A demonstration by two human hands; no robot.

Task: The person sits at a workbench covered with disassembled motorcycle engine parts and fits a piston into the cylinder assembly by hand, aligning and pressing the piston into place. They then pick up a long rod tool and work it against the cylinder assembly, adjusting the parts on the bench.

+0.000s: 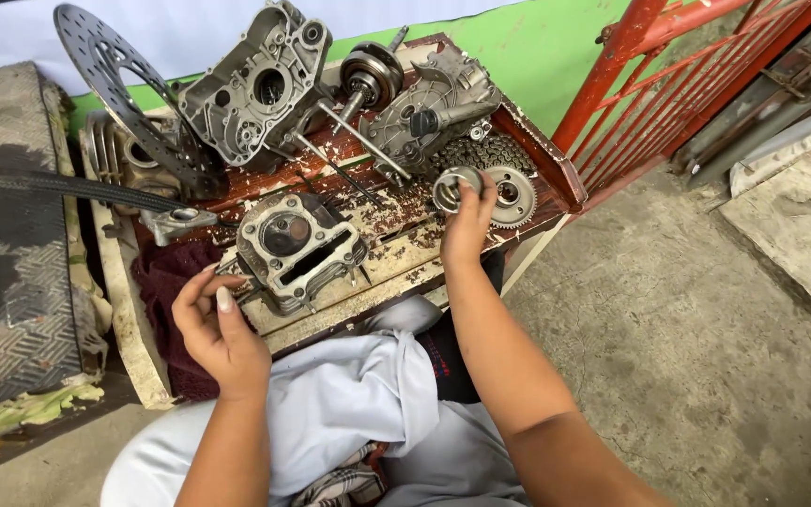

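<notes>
- Your right hand [466, 225] reached out over the far right part of the tabletop [396, 268], its fingers closed round a small round metal part [451, 188] with a hollow centre, held just above the boards.
- Just beside that part, to its right, a toothed sprocket [514, 197] lay flat, with a heap of drive chain [485, 153] behind it.
- Your left hand [218, 324] sat nearer your body at the left front edge, fingers curled loosely with the thumb up; whether it pinched anything small I could not tell.
- Its fingertips were close to the lower left corner of the cylinder head [293, 246], which stood in the middle of the tabletop with its round chamber facing up.
- A dark red rag [166, 282] lay under and left of your left hand.
- At the back, a crankcase half [255, 89] leaned upright, and a second engine cover [429, 108] rested to its right, with a crankshaft [370, 77] between them.
- A perforated brake disc [110, 70] stood tilted at the far left, touching the crankcase half.
- Long studs [359, 141] lay across the flaking red and cream boards.
- A red metal gate [678, 84] stood to the right, over a concrete floor [687, 329].
</notes>
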